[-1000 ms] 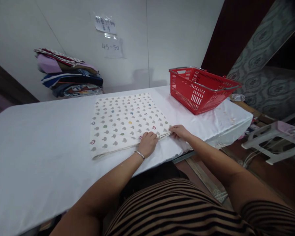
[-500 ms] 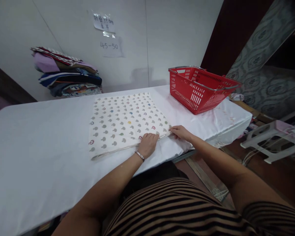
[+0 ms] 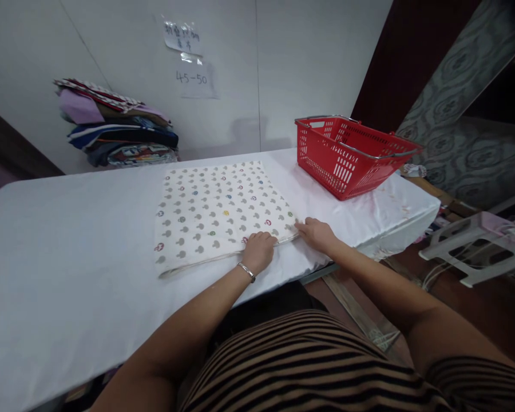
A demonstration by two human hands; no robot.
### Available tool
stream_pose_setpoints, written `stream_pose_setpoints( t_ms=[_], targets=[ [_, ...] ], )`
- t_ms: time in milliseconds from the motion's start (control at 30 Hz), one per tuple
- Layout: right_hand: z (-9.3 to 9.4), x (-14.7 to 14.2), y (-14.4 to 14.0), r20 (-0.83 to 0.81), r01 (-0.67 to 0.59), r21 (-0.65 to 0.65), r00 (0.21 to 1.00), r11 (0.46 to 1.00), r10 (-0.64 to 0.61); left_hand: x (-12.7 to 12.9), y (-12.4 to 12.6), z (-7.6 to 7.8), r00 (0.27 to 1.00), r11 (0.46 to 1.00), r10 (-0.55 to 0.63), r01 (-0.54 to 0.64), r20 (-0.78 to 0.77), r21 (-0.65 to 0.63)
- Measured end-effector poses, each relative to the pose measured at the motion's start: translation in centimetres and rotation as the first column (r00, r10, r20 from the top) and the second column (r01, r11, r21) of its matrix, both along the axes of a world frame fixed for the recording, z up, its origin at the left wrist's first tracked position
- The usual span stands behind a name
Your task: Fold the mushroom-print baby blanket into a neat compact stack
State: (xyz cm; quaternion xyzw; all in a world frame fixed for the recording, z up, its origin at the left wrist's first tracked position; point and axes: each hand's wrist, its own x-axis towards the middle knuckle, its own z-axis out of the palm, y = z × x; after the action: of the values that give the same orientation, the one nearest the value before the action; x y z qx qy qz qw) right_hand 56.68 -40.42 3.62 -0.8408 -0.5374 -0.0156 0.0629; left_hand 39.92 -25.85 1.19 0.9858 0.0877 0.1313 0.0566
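A folded white cloth printed with grey and a few coloured mushrooms lies flat on the white-covered table. My left hand, with a bracelet at the wrist, is closed on the cloth's near edge, right of its middle. At the near right corner my right hand pinches the layers between thumb and fingers. Several layers show along the near edge. The tips of my left fingers are partly hidden.
A red plastic basket stands on the table to the right. Against the wall at back left is a stack of folded fabrics. Paper signs hang on the wall. A plastic stool stands on the floor at right.
Both hands stay at the near edge of the cloth with almost no movement. My right fingers have shifted very slightly at the corner.
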Motion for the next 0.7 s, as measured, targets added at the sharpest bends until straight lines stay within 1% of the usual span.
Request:
stream_pose_setpoints(
  t_ms=[33, 100, 167, 233, 300, 367, 433, 500, 567, 700],
  targets=[
    [0.1, -0.5, 0.0, 0.07, -0.057, 0.023, 0.996, 0.998, 0.056, 0.0, 0.1, 0.0, 1.0, 1.0, -0.001, 0.001, 0.003, -0.014],
    [0.2, -1.6, 0.4, 0.145, -0.24, 0.058, 0.962, 0.969, 0.23, 0.1, 0.2, 0.1, 1.0, 0.999, 0.012, -0.011, 0.013, -0.038],
    [-0.2, -2.5, 1.2, 0.133, -0.396, 0.06, 0.913, 0.916, 0.386, 0.2, 0.2, 0.2, 0.998, 0.997, 0.057, -0.057, 0.011, -0.059],
    [-0.8, -3.2, 2.2, 0.079, -0.446, 0.063, 0.894, 0.893, 0.441, 0.3, 0.2, 0.4, 0.993, 0.99, 0.119, -0.119, -0.002, -0.078],
    [-1.5, -3.6, 3.2, 0.028, -0.436, 0.082, 0.9, 0.896, 0.436, 0.4, 0.1, 0.6, 0.985, 0.981, 0.169, -0.17, -0.017, -0.096],
    [-1.9, -3.5, 3.9, -0.025, -0.429, 0.122, 0.9, 0.895, 0.435, 0.4, 0.1, 0.7, 0.981, 0.975, 0.192, -0.193, -0.02, -0.105],
    [-2.1, -3.1, 4.4, -0.098, -0.411, 0.164, 0.898, 0.897, 0.43, 0.1, 0.3, 0.8, 0.984, 0.979, 0.18, -0.179, 0.001, -0.097],
    [-1.9, -2.7, 4.8, -0.187, -0.37, 0.181, 0.897, 0.911, 0.401, -0.5, 0.6, 0.7, 0.987, 0.986, 0.15, -0.145, 0.053, -0.077],
    [-1.6, -2.2, 5.0, -0.278, -0.32, 0.175, 0.891, 0.931, 0.358, -1.5, 1.1, 0.6, 0.982, 0.99, 0.139, -0.134, 0.124, -0.053],
    [-0.9, -1.7, 5.6, -0.437, -0.237, 0.145, 0.856, 0.961, 0.277, -4.6, 2.5, 0.4, 0.957, 0.983, 0.178, -0.182, 0.228, -0.002]
  ],
)
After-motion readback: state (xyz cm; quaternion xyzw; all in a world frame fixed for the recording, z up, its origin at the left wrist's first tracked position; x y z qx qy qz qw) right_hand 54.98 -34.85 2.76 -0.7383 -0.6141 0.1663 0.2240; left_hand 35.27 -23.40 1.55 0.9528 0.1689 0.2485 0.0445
